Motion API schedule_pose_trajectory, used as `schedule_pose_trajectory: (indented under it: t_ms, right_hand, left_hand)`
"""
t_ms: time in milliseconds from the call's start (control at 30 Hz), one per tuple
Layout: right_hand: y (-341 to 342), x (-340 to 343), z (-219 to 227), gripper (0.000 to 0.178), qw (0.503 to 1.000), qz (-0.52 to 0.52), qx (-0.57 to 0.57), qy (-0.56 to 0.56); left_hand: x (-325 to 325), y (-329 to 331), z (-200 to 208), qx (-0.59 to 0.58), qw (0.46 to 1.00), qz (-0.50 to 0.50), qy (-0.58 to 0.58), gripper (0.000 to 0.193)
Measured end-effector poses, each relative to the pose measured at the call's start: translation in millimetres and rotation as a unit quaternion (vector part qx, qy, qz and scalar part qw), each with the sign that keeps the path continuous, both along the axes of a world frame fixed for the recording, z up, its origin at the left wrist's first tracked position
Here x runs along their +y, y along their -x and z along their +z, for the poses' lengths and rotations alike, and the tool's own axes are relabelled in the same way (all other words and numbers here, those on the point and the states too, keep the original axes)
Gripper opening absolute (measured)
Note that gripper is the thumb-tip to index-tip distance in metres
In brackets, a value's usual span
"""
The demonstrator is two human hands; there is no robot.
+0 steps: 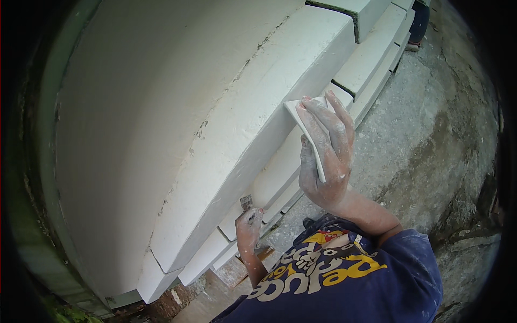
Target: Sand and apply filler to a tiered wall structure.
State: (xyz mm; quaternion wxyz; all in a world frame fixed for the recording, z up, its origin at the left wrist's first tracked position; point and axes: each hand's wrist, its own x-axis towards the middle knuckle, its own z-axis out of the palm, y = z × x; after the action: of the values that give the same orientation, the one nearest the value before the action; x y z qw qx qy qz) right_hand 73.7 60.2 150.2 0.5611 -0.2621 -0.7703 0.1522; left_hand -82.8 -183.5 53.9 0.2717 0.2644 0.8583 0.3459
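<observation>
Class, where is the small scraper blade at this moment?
In the head view, the scraper blade sits low and centre, held by the left hand against the white moulding, below the right hand.

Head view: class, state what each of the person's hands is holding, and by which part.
The right hand grips a flat white rectangular pad across its middle, against the white moulding. The left hand pinches a small metal scraper at its lower end.
</observation>
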Motion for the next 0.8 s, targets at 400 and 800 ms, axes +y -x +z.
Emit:
schedule_pose_trajectory:
  t_ms: [400,800]
  right_hand:
    - [20,-5,9,0.069,0.990,-0.133,0.044,0.020]
    - [54,-29,12,0.081,0.943,-0.329,-0.044,0.027]
  left_hand:
    - [-62,35,-3,0.057,0.998,0.031,0.012,0.024]
    - [-53,69,7,0.063,0.969,-0.237,-0.002,0.026]
